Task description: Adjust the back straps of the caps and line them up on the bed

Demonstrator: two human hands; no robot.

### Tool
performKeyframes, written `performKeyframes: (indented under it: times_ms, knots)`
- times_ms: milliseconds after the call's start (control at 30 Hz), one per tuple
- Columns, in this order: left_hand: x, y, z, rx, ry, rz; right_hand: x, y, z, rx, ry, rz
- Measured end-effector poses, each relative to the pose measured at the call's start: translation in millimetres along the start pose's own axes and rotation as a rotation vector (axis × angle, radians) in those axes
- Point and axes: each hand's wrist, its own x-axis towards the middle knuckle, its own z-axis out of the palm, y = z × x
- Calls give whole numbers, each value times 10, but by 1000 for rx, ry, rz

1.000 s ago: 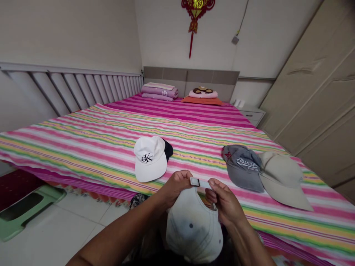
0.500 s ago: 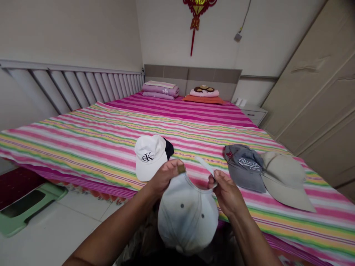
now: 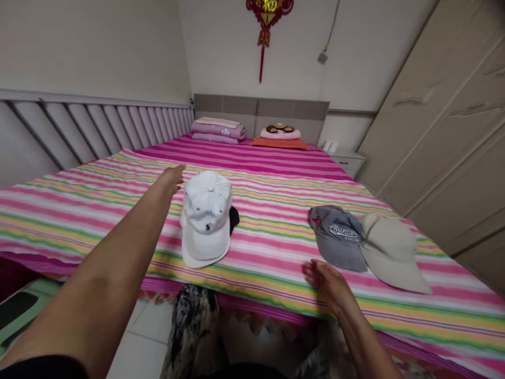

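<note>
A white baseball cap (image 3: 208, 205) with a small dark emblem lies on top of another white cap, whose brim edge barely shows. A dark cap (image 3: 234, 217) peeks out on their right side. My left hand (image 3: 172, 178) is just left of the white cap, open and holding nothing; whether it touches the cap I cannot tell. Over the front of the bed my right hand (image 3: 326, 284) is empty, its fingers loosely curled and apart. To its right lie a grey cap (image 3: 340, 237) with white lettering and a beige cap (image 3: 394, 250), side by side.
A striped bedsheet (image 3: 272, 210) covers the bed. Folded purple bedding (image 3: 216, 131) and a pink pillow (image 3: 280, 135) are at the headboard (image 3: 290, 113). A slatted rail (image 3: 110, 118) runs along the left. A green stool (image 3: 27, 310) stands on the floor at lower left.
The white cap that both hands held by its back strap now rests upright over the GK cap. Both hands have let go; the left reaches farther forward, the right is lower.
</note>
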Motion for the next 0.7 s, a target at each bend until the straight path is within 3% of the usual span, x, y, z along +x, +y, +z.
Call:
performKeyframes:
  times_ms: [100, 200, 267, 367, 433, 500, 533, 567, 600, 633, 700]
  knots:
    - [-189, -254, 62, 192, -5, 124, 193, -16, -273, 91, 199, -106]
    - [-527, -722, 166, 454, -203, 279, 360, -67, -469, 164, 325, -208]
    - [-659, -1055, 173, 800, -288, 316, 453, -131, -537, 186, 323, -233]
    - [-684, -1331, 87, 913, -427, 287, 546, -259, -551, 190, 224, -216]
    - [-719, -1304, 56, 829, -329, 353, 554, -333, -505, 194, 147, -191]
    - [-875, -1166, 128, 644, -132, 444, 496, -365, -411, 210, 76, -161]
    - [-1002, -1086, 211, 512, -138, 463, 439, -359, -347, 221, 43, -146]
    - [-1151, -1011, 322, 341, -194, 430, 366, -337, -274, 230, 13, -132]
    - [-1310, -948, 453, 161, -327, 325, 279, -301, -195, 241, -22, -118]
    - [-1464, -898, 595, -27, -478, 164, 181, -251, -113, 249, -60, -104]
    - [-1711, -826, 867, -438, -673, -193, -26, -118, 36, 265, -186, -65]
